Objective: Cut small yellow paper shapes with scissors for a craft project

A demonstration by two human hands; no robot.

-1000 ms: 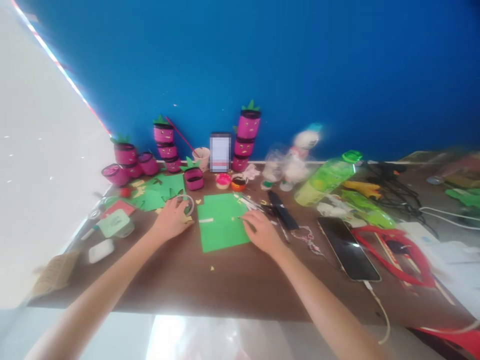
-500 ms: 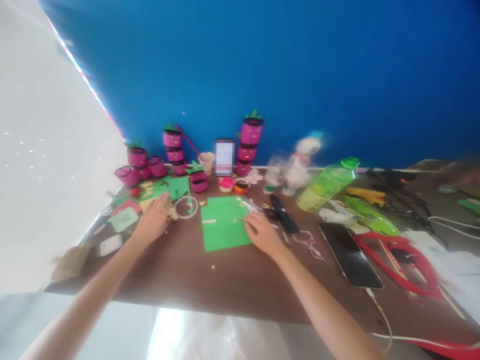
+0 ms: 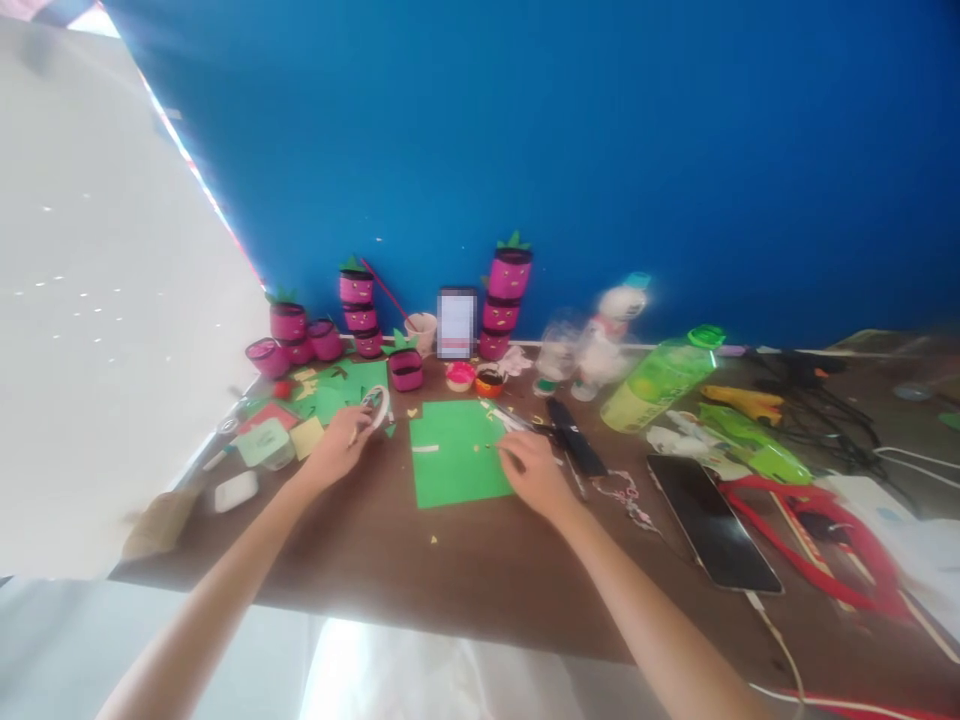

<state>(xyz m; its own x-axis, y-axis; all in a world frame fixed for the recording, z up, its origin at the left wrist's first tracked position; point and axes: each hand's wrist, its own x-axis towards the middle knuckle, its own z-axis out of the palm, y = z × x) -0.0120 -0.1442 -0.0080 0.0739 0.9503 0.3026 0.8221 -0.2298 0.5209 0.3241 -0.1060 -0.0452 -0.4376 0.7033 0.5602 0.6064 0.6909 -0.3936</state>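
My left hand [image 3: 341, 447] grips a roll of clear tape [image 3: 380, 407], raised on edge at the left of the green paper. A square sheet of green paper [image 3: 454, 480] lies flat on the table, with a short pale strip [image 3: 425, 448] on its left part. My right hand [image 3: 534, 468] rests over the sheet's right edge with its fingers curled together. A small thin tip shows at those fingertips; what it belongs to is hidden. Just behind that hand lie what look like scissors [image 3: 517, 420], partly covered.
Pink cups with green leaf tops, some in stacks [image 3: 501, 315], stand at the back, beside a phone [image 3: 456, 325]. Rightward are a green bottle [image 3: 660, 382], a dark phone [image 3: 712, 525] on a cable and a red loop [image 3: 817, 580]. Left are a white case [image 3: 235, 492] and paper scraps [image 3: 306, 438].
My left hand has moved right and picked up the tape roll, which lay flat before. My right hand stays at the green sheet's edge. The view has shifted slightly.
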